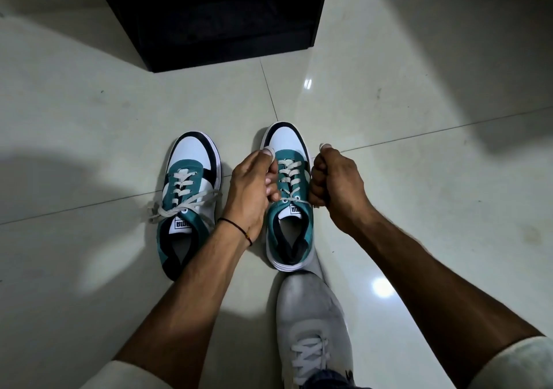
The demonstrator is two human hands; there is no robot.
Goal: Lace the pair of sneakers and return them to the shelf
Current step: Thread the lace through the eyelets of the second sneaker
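While both fists grip its lace ends, right sneaker (288, 197) sits upright.

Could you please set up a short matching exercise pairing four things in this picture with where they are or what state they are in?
Things:
1. left sneaker
2. right sneaker
3. grey shoe
4. dark shelf unit

States:
A. worn on the person's foot
B. laces tied in a bow
C. stands at the top of the view
D. lace ends pulled by both hands

Pairs: 1-B, 2-D, 3-A, 4-C
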